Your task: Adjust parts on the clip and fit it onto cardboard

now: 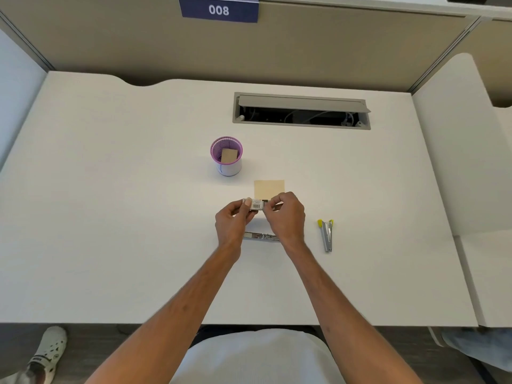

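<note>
My left hand point(231, 221) pinches the left end of a small white box with a barcode label point(256, 205), held just above the white desk point(110, 217). My right hand point(286, 214) pinches the box's right end with curled fingers. Below the hands a silver metal strip point(259, 236) lies on the desk, partly hidden by both wrists. A tan paper square point(269, 189) lies flat just beyond the box.
A purple-rimmed mesh cup point(227, 157) holding a tan card stands beyond the hands to the left. A grey stapler with yellow ends point(327, 234) lies to the right. An open cable hatch point(301, 111) sits at the back. A shoe point(47, 353) shows on the floor at lower left.
</note>
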Demonstrator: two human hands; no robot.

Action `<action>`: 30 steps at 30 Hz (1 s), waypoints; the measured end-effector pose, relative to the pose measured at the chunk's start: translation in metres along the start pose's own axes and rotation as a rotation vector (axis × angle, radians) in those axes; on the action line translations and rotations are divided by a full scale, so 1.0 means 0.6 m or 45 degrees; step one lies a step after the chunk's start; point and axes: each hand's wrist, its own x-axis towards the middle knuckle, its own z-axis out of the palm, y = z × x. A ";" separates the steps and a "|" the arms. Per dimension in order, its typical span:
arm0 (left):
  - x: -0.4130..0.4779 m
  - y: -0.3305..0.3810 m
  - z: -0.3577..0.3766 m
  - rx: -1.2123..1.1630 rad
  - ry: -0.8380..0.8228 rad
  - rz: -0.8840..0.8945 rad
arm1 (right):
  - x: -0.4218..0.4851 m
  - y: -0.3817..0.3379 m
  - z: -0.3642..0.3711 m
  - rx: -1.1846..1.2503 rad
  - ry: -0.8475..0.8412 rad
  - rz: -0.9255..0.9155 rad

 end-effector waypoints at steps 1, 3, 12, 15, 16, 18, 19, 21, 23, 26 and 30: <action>0.000 0.000 -0.001 0.000 0.003 -0.001 | 0.000 0.000 0.002 0.003 0.002 -0.012; 0.001 -0.001 -0.001 -0.002 0.017 -0.004 | 0.000 0.000 0.005 0.037 0.019 -0.045; 0.011 0.005 -0.006 -0.057 0.035 -0.033 | 0.004 0.002 0.008 0.091 0.080 -0.137; 0.015 0.005 -0.010 -0.048 0.046 -0.021 | 0.006 0.000 0.007 0.032 0.069 -0.140; 0.016 0.004 -0.010 -0.046 0.050 -0.012 | 0.005 -0.001 0.006 0.010 0.068 -0.140; 0.017 0.004 -0.009 -0.046 0.048 -0.001 | 0.006 -0.003 0.007 -0.034 0.056 -0.133; 0.018 0.004 -0.008 -0.047 0.039 0.002 | 0.006 -0.004 0.008 -0.050 0.049 -0.120; 0.019 0.004 -0.006 -0.045 0.019 0.005 | 0.006 -0.005 0.010 -0.089 0.043 -0.087; 0.019 0.004 -0.003 -0.032 0.011 0.002 | 0.008 -0.007 0.012 -0.139 0.046 -0.073; 0.021 0.003 -0.003 -0.030 0.002 -0.006 | 0.013 -0.011 0.016 -0.179 0.048 -0.053; 0.022 0.004 -0.004 -0.038 -0.008 -0.008 | 0.019 -0.013 0.018 -0.156 0.048 -0.033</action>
